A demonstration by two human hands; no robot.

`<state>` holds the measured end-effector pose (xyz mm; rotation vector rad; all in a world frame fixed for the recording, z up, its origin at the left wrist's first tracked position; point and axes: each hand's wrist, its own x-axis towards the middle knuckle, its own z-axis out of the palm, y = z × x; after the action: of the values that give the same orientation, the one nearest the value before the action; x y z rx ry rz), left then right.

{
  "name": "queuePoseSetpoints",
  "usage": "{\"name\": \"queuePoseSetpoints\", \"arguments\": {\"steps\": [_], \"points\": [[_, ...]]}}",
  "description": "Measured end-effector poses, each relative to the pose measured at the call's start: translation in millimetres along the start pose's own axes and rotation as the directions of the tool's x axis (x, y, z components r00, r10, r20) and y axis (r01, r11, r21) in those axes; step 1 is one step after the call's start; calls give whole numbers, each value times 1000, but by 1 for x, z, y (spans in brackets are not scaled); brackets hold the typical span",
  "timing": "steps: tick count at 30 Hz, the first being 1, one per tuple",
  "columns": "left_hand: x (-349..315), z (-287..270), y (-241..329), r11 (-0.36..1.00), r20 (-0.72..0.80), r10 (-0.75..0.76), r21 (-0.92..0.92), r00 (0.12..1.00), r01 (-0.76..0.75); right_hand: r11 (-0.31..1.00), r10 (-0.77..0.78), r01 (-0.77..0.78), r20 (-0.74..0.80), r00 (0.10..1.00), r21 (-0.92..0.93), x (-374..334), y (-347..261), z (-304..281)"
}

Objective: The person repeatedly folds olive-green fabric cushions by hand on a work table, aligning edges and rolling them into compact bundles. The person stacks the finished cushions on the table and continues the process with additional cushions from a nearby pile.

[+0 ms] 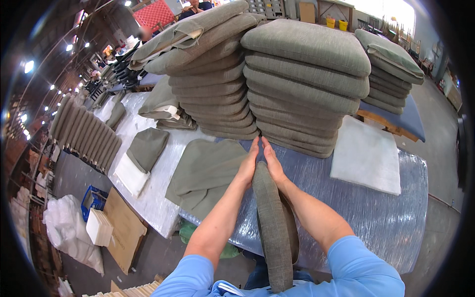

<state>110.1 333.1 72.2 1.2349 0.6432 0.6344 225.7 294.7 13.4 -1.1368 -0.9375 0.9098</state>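
Observation:
A grey-green fabric seat cushion (273, 222) stands on edge between my forearms, its narrow side up and its near end against my body. My left hand (249, 164) is flat along the left of its far end, fingers straight and pointing away. Facing it on the right, my right hand (271, 161) is also flat with outstretched fingers. The fingertips reach past the cushion to the foot of the stacks. Part of a loose flap (292, 232) shows on the cushion's right. Left of my hands lies a loose grey-green fabric cover (205, 171).
Tall cushion stacks stand ahead, one at left (213, 84) and one at right (304, 74). A white pad (366, 156) lies right on the film-wrapped table (386, 218). Another cushion row (84, 131) stands far left. Cardboard (121, 227) and a plastic bag (69, 227) are on the floor.

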Motion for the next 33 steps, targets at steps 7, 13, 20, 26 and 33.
{"name": "queuePoseSetpoints", "arguments": {"steps": [7,13,20,26,33], "points": [[-1,-20,-4,993,6,-36,-115,999,37,983,115,-119,37,993,137,31,-22,9],[8,-5,9,998,-3,-49,24,999,49,999,12,-11,-15,1000,43,17,-1,20],[18,1,25,927,-99,-77,359,992,108,1000,22,-23,-27,999,-13,2,10,19],[23,-23,8,909,-176,-89,387,980,153,995,74,-79,71,995,61,-4,13,32],[18,-26,-7,971,-299,119,233,947,-48,979,120,-135,106,987,154,-5,18,24]]}}
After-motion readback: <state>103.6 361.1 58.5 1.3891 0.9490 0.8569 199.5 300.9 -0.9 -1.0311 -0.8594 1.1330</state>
